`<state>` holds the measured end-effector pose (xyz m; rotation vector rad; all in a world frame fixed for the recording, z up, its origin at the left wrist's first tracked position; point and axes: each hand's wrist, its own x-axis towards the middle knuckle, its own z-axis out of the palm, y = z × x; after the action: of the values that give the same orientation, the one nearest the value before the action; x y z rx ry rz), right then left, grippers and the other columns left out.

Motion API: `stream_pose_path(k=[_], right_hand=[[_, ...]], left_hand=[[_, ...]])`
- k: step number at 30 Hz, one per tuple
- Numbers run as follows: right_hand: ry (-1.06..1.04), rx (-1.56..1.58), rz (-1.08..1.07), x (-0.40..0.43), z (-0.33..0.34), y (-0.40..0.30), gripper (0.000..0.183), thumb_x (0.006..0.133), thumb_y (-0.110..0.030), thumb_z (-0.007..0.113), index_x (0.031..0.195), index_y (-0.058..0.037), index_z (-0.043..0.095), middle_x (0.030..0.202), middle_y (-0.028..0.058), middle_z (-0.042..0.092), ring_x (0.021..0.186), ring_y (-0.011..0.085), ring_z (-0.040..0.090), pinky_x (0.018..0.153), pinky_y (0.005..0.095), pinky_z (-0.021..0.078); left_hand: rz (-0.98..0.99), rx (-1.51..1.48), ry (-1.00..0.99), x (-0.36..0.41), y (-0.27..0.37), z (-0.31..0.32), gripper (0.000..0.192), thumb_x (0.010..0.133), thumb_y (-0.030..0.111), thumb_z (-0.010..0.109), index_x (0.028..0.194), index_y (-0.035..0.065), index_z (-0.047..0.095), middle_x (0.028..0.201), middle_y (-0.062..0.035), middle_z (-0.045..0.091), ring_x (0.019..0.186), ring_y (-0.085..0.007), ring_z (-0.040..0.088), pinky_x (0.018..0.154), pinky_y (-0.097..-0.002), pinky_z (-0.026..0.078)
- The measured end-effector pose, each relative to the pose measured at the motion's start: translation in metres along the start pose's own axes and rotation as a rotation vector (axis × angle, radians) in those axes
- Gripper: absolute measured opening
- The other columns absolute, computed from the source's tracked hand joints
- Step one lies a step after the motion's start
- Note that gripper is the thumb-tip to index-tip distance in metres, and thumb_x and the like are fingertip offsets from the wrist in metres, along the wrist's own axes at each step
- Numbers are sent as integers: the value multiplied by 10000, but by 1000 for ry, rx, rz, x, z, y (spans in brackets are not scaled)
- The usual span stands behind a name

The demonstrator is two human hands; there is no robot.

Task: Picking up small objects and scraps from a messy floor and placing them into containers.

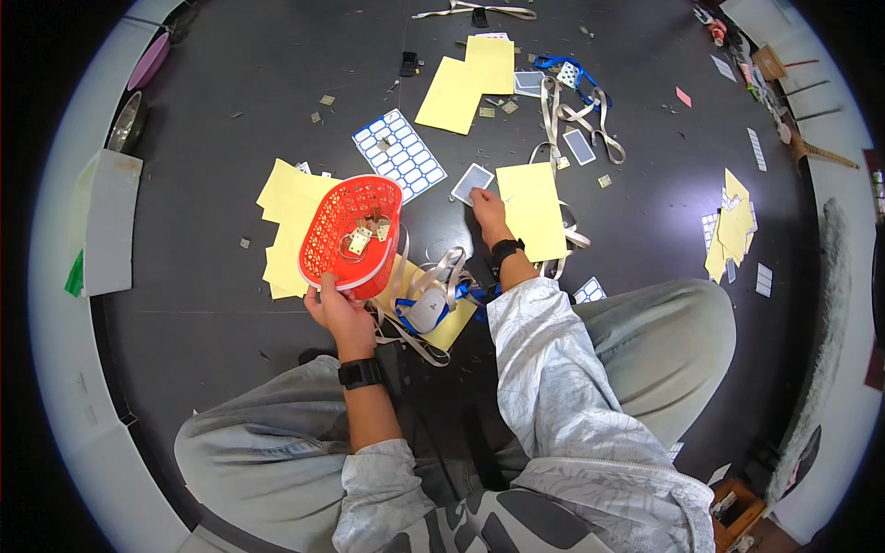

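Observation:
My left hand (pixel 339 311) grips the near rim of a red plastic basket (pixel 351 231), tilted so its inside shows. Several small metal hinges (pixel 359 240) and a wire ring lie in it. My right hand (pixel 487 211) has its fingertips at the lower right edge of a playing card (pixel 473 184), back side up; whether they pinch it I cannot tell. Right of that hand lies a yellow paper sheet (pixel 531 211). Between my forearms are tangled beige straps (pixel 453 266) and a pale oval object with a blue edge (pixel 423 311), partly over another yellow sheet (pixel 453 328).
Ahead on the dark floor lie a blue-bordered label sheet (pixel 401 153), yellow sheets (pixel 489 66), a blue strap (pixel 584 79) and scattered small metal pieces. More yellow sheets (pixel 290 214) lie left, and a paper pile (pixel 733 225) right. A white box (pixel 114 221) stands far left.

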<state>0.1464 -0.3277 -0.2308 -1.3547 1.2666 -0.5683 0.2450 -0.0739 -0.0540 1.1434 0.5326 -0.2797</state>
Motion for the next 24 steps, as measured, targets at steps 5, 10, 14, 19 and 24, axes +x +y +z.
stream_pose_path(k=[5,10,14,19,24], right_hand=[[-66,58,346,16,14,-13,420,849,-258,516,1101,72,579,992,158,635,930,241,590,825,321,443],[147,-499,-334,33,-6,5,409,739,-190,595,1111,-22,598,1116,188,584,1059,343,529,922,412,401],[-49,-992,-586,-23,2,5,534,727,-200,624,1249,-166,515,1397,81,373,1291,326,300,1025,483,265],[122,-584,-790,-32,-34,-3,302,768,-5,530,1061,-45,590,1125,148,552,1043,369,500,895,406,415],[-144,-519,-602,-91,-52,9,204,738,-62,548,931,-33,610,942,148,569,906,346,541,797,414,454]], left_hand=[[20,-25,44,11,5,-3,401,796,64,607,1115,72,363,763,-24,532,558,-68,451,465,-193,357],[16,-61,24,8,-3,15,406,784,51,614,1112,76,378,809,-29,547,576,-71,457,480,-194,363],[3,-49,35,16,-2,-3,415,781,54,618,1122,74,381,815,-30,552,572,-70,455,474,-191,356],[5,11,-26,11,1,8,426,795,73,615,1148,81,378,813,-31,552,554,-64,444,460,-189,348],[-24,-39,-38,4,-14,16,431,795,93,627,1147,94,377,854,-25,544,614,-66,458,504,-193,373]])
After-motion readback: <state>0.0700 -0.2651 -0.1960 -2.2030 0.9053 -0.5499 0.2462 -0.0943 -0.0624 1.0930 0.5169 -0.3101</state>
